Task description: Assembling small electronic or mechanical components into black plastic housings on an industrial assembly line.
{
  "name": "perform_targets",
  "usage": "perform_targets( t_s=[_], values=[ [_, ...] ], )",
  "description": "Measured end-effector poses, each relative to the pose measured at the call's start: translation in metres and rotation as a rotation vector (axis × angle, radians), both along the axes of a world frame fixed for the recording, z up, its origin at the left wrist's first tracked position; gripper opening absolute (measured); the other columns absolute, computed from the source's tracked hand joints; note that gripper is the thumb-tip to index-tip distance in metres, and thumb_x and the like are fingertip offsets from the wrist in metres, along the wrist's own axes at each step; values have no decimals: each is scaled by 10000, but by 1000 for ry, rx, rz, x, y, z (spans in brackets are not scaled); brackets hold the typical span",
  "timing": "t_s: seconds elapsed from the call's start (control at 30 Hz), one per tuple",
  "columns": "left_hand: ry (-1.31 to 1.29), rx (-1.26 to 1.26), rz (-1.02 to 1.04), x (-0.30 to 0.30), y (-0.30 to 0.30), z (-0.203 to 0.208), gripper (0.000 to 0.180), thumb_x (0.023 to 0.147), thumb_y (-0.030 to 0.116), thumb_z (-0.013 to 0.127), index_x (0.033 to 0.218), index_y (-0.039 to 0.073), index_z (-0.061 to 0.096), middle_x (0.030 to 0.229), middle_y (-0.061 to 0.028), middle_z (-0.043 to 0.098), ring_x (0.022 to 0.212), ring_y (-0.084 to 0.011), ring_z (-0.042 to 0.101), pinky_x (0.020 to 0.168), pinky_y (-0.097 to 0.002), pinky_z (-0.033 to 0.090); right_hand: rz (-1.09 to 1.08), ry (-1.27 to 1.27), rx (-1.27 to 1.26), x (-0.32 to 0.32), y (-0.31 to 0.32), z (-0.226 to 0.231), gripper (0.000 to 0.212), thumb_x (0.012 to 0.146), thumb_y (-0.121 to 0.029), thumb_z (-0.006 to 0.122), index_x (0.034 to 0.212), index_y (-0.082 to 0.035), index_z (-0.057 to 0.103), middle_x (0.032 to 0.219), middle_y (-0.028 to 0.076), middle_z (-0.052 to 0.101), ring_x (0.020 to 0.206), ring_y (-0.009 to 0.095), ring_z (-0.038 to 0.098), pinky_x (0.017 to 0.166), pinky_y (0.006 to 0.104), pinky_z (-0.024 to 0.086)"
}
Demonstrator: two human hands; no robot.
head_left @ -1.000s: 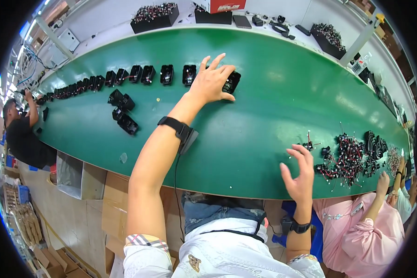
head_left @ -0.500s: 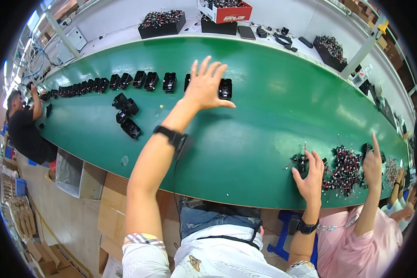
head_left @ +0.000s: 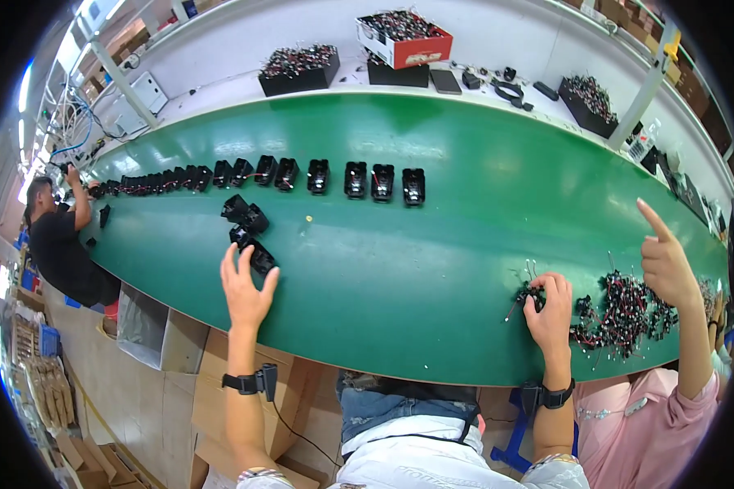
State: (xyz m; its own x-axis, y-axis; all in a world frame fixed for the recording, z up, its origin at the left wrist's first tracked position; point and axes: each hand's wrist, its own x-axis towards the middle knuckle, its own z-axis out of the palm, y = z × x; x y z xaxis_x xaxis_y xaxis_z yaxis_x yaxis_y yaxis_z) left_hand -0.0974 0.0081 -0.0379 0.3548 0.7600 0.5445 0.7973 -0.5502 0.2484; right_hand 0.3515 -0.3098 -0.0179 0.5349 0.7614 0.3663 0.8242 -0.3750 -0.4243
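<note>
My left hand (head_left: 249, 293) is open, fingers spread, at the near end of a small group of black plastic housings. Its fingertips reach the nearest housing (head_left: 263, 259), but I cannot tell whether they touch it. To the right, my right hand (head_left: 551, 316) curls its thumb and fingers round a small clump of wired parts (head_left: 530, 295) on the green table. The fingers partly hide that clump. Farther back, a long row of open black housings, with this one (head_left: 413, 187) at its right end, runs off to the left.
A larger heap of wired parts (head_left: 620, 314) lies right of my right hand. Beside it, a co-worker in pink raises a hand (head_left: 667, 265) with one finger out. Boxes of wired parts, such as the red and white one (head_left: 420, 50), stand on the back shelf. Another person (head_left: 61, 240) works far left.
My left hand has moved from the right end of the row back toward me and left, to the group of loose housings. My right hand's fingers have closed in on the wired parts.
</note>
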Motion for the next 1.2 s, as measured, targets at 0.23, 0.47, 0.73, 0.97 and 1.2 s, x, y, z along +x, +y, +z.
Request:
perform_targets(
  t_s=[0.23,0.47,0.73,0.97,1.2],
  values=[
    [-165,37,-9,20,0,-11,392,796,150,847,1097,39,622,1413,-198,484,1154,-415,590,954,-470,509,-3,81,84,15,4,5,242,837,6,698,1064,-9,615,1022,124,629,1018,291,632,811,389,542],
    [-239,-27,-139,40,-41,-1,434,761,151,845,1104,46,599,1328,-202,522,1189,-420,566,1009,-465,488,34,170,285,19,11,12,293,882,76,615,1168,11,620,1069,120,660,1012,255,681,854,346,607],
    [-348,-251,-364,87,-109,7,607,725,209,888,1231,46,596,1312,-197,564,1204,-403,585,1025,-458,497,34,184,200,32,8,1,200,928,57,621,1125,38,654,1086,158,663,942,294,712,771,350,637],
    [-265,-332,-487,110,-134,4,791,769,230,867,1433,41,481,1372,-201,564,1258,-403,568,1052,-462,471,10,53,208,27,7,12,172,950,12,630,1113,2,683,1071,148,676,958,257,682,681,330,593],
    [-225,-328,-496,123,-150,2,813,787,261,863,1467,43,474,1417,-189,560,1317,-380,535,1097,-474,415,-68,210,259,25,3,19,143,999,-70,633,1110,0,690,919,80,731,783,149,674,657,300,523]
  ],
)
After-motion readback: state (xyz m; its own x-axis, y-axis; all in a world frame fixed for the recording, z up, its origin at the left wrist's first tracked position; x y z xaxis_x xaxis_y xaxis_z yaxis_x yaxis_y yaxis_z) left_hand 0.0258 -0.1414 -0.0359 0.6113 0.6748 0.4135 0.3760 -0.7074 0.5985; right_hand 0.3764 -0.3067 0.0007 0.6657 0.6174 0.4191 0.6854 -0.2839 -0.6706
